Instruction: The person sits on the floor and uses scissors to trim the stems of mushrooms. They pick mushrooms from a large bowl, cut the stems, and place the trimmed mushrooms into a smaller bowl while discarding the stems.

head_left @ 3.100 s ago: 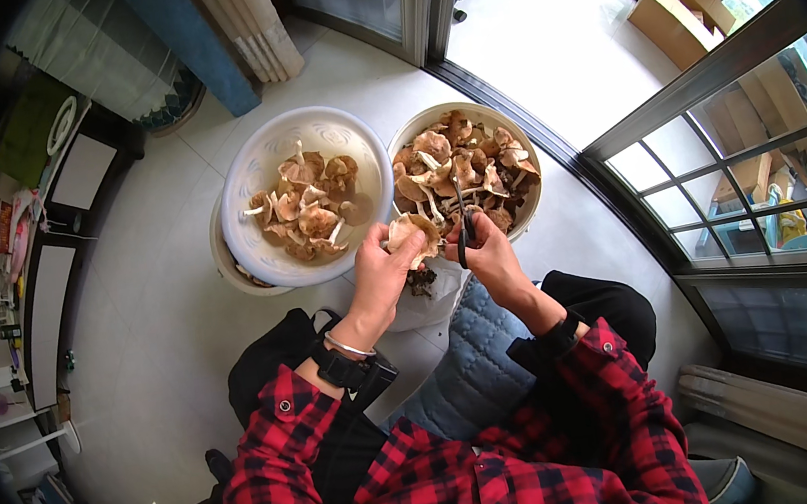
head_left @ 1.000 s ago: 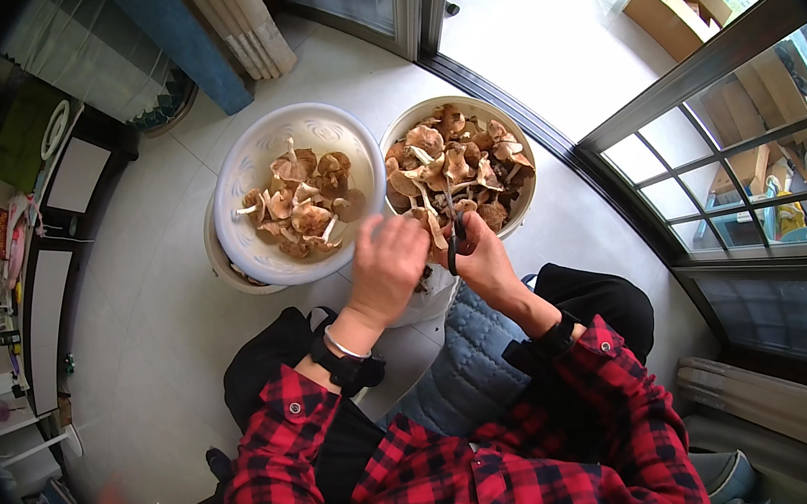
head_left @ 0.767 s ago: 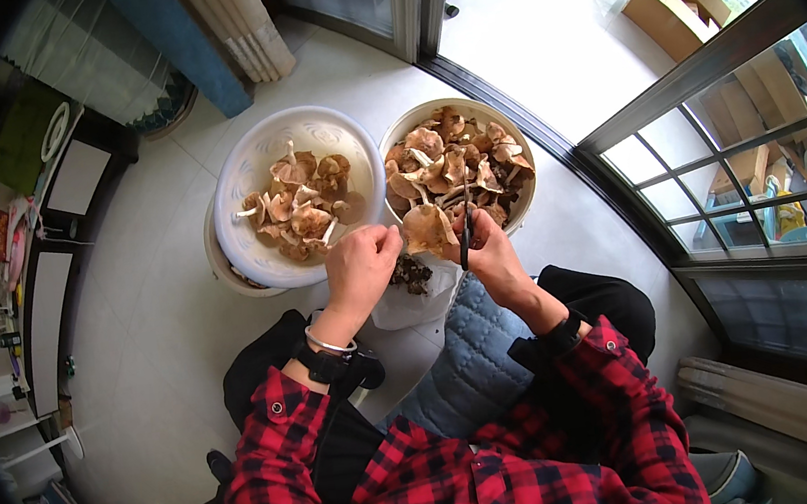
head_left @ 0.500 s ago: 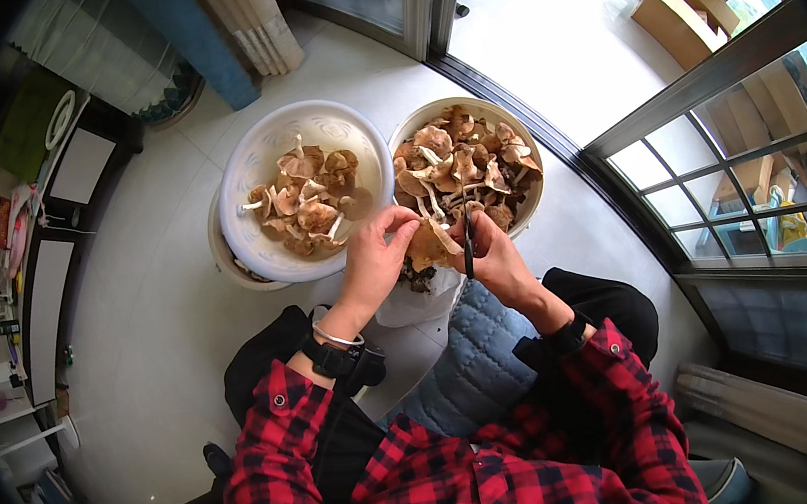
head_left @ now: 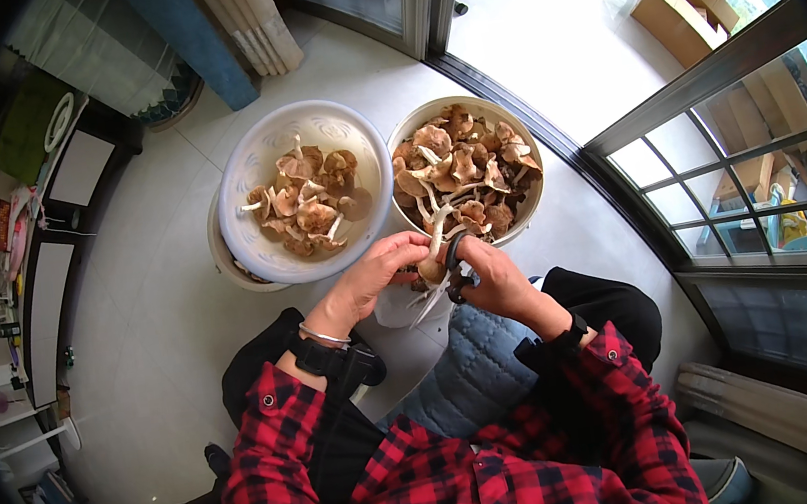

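The right hand (head_left: 492, 276) has its grip closed on dark scissors (head_left: 454, 268), blades at the pale stem of a mushroom (head_left: 434, 253). The left hand (head_left: 376, 273) pinches this mushroom at its cap, just in front of the beige bowl (head_left: 532, 211). Half a second ago the left hand was nearer the white basin (head_left: 242, 171); now both hands meet over the small white tub (head_left: 392, 306), perhaps for the cut pieces. So one more stem is being trimmed.
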Tool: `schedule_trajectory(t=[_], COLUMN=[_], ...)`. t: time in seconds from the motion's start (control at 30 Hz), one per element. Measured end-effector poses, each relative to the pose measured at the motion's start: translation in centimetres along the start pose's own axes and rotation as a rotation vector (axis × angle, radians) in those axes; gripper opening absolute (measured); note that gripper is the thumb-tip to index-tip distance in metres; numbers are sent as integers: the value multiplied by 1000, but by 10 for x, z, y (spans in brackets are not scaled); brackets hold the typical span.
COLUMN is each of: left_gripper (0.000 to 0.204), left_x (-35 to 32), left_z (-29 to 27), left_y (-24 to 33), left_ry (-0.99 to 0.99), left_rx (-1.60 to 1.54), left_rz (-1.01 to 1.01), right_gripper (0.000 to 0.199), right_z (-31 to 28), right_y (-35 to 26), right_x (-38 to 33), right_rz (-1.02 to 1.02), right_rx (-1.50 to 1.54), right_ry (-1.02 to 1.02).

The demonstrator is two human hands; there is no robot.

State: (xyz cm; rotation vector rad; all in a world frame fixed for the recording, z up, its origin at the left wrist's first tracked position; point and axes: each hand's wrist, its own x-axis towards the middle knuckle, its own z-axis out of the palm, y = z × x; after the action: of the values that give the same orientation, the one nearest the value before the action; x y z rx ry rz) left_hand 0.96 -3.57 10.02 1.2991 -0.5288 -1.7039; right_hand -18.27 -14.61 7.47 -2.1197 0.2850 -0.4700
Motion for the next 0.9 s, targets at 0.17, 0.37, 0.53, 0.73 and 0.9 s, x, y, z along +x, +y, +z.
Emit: schedule_trajectory(t=[0.17,0.37,0.53,0.73,0.9], left_gripper=[25,22,19,12,28], left_x=[7,17,35,78,75], left_z=[-10,-50,-110,-134,-111], left_y=[-20,-30,-9,-13,-12], left_ry=[3,281,866,960,1081], left_rx=[70,229,906,1614,1640], left_rz=[-17,116,332,573,685], right_gripper=[41,48,34,35,35], right_z=[2,-6,-9,-17,-32], right_y=[0,-4,9,22,19], right_x=[2,4,15,18,17], right_rz=[-126,121,362,462,462], right_rx=[-11,109,298,468,627], right_ry=[-139,-42,264,462,497])
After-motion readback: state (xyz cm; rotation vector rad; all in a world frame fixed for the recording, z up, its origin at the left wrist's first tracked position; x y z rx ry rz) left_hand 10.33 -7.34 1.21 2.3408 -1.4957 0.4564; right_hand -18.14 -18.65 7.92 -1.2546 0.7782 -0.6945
